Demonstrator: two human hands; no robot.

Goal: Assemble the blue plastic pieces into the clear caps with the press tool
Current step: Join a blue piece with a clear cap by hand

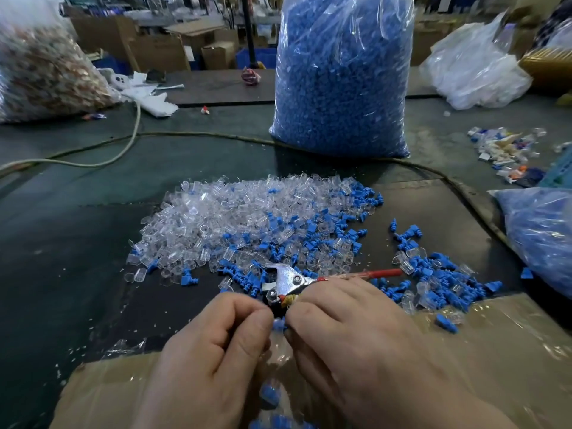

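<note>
dark green worktable (62,243), blue-piece sack (340,82) behind; your right hand (349,329) grips the press tool (291,281), left hand (216,345) curled, can't tell what it holds.

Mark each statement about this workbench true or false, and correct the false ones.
1. The press tool has a red handle. True.
2. Nobody is holding the press tool. False: the right hand grips it, and the left hand, fingers curled, meets its head.
3. A tall bag of blue pieces stands upright behind the pile of clear caps. True.
4. The loose blue pieces lie mostly left of the clear caps. False: the loose blue pieces lie mostly on the right.
5. A cable crosses the table behind the pile. True.
</note>
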